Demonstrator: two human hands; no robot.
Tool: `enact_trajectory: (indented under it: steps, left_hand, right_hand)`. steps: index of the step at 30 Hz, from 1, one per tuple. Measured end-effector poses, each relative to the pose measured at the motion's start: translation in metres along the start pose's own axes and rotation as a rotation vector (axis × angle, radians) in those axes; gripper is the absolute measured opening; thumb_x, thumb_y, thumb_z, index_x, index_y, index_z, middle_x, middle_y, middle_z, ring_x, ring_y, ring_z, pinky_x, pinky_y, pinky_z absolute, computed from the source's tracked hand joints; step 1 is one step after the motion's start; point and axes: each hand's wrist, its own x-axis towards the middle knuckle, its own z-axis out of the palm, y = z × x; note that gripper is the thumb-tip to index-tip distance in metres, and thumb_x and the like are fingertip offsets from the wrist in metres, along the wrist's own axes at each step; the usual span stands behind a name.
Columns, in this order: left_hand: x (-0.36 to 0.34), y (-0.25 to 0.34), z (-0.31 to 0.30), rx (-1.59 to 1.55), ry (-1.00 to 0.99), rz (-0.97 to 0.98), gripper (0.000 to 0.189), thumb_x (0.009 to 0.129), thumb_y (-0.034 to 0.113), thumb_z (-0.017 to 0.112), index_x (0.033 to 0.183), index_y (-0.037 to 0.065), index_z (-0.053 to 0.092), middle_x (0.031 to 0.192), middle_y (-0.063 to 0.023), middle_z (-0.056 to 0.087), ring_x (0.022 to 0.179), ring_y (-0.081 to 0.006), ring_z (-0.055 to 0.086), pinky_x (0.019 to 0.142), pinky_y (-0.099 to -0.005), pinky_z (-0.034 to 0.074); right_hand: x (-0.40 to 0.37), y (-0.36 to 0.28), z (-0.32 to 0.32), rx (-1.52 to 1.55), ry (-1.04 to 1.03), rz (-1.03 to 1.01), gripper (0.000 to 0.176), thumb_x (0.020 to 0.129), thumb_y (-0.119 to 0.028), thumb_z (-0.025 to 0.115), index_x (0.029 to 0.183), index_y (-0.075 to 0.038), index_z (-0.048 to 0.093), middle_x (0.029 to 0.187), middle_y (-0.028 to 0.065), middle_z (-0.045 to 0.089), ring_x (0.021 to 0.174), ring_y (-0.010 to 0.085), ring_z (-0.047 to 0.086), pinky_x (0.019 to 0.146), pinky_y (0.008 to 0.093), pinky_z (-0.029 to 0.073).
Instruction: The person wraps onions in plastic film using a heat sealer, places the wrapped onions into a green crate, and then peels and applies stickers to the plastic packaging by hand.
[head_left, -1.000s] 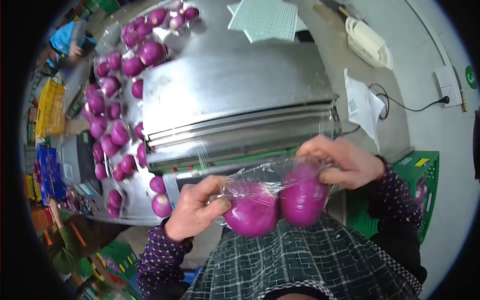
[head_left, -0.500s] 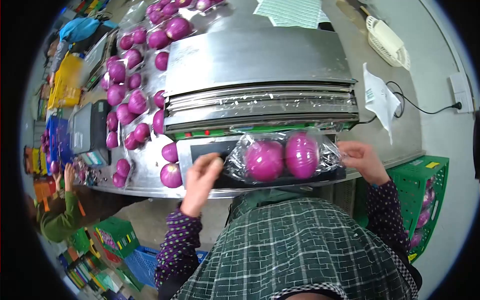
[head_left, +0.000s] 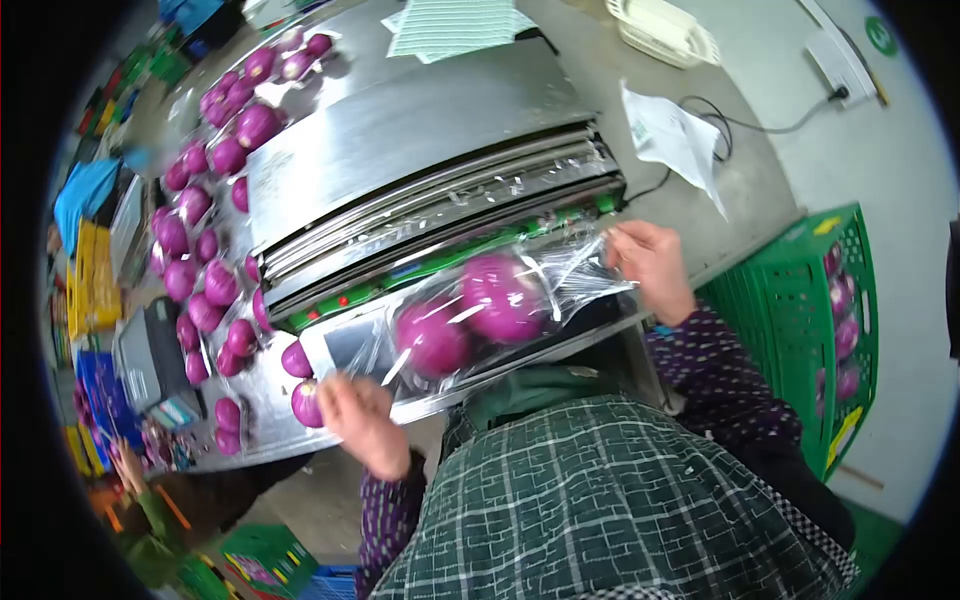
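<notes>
Two purple onions (head_left: 433, 338) lie side by side under clear plastic film (head_left: 575, 275), in front of the wrapping machine (head_left: 420, 130). My right hand (head_left: 652, 268) is closed, pinching the gathered film at the right end. At the film's left end, my left hand (head_left: 365, 422) is closed, somewhat blurred, with its fingertips on the film edge beside a loose onion (head_left: 306, 403). The film looks stretched between both hands, and the onions are tilted up toward the right.
Several onions, many wrapped in pairs (head_left: 228, 425), cover the steel table's left side. A green crate (head_left: 780, 300) with onions stands at the right. A white sheet (head_left: 670, 135) and a cord (head_left: 765, 132) lie right of the machine. Another person's hand (head_left: 128, 468) is at far left.
The view has turned, so the machine now slants. My left hand has moved lower and away from the onions, and the film stretches more tightly over them. My right hand still grips its end.
</notes>
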Motion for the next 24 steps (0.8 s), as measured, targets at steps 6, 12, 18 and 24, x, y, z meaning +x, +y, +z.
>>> enact_trajectory:
  steps: [6, 12, 18, 24]
  left_hand:
    - [-0.044, -0.01, -0.096, -0.031, -0.161, -0.572, 0.019, 0.093, 0.027, 0.05, 0.081, 0.012, 0.049, 0.054, 0.0058, 0.043, 0.047, -0.0047, 0.043, 0.042, -0.0202, 0.032]
    - [-0.034, -0.128, -0.092, -0.006, -0.509, -1.051, 0.028, 0.085, 0.025, 0.057, 0.099, 0.001, 0.057, 0.093, -0.0107, 0.061, 0.081, -0.0213, 0.059, 0.075, -0.0336, 0.049]
    - [-0.012, -0.113, -0.038, 0.05, -0.891, -0.527, 0.021, 0.081, 0.02, 0.057, 0.09, 0.001, 0.056, 0.09, -0.0128, 0.06, 0.078, -0.022, 0.058, 0.071, -0.0319, 0.047]
    - [-0.02, -0.015, 0.063, 0.286, -1.175, 0.295, 0.017, 0.071, 0.01, 0.062, 0.084, 0.001, 0.055, 0.089, -0.0147, 0.059, 0.082, -0.0227, 0.056, 0.074, -0.0311, 0.046]
  right_hand:
    - [-0.082, 0.067, -0.059, -0.331, -0.182, 0.351, 0.018, 0.088, -0.013, 0.06, 0.079, 0.002, 0.065, 0.059, 0.0017, 0.06, 0.049, 0.0056, 0.049, 0.045, 0.0223, 0.038]
    - [-0.096, 0.211, 0.044, -0.212, -0.754, 0.531, 0.037, 0.081, -0.018, 0.065, 0.113, 0.0, 0.06, 0.11, 0.016, 0.063, 0.098, 0.0228, 0.062, 0.088, 0.0346, 0.048]
    - [-0.069, 0.107, 0.068, 0.043, -0.87, -0.226, 0.028, 0.083, -0.015, 0.062, 0.106, 0.001, 0.062, 0.105, 0.013, 0.065, 0.098, 0.0162, 0.061, 0.085, 0.0304, 0.049]
    - [-0.109, 0.034, 0.081, 0.552, -0.912, -0.143, 0.017, 0.088, -0.016, 0.064, 0.08, 0.0, 0.063, 0.069, -0.0034, 0.059, 0.067, 0.0029, 0.051, 0.06, 0.0225, 0.043]
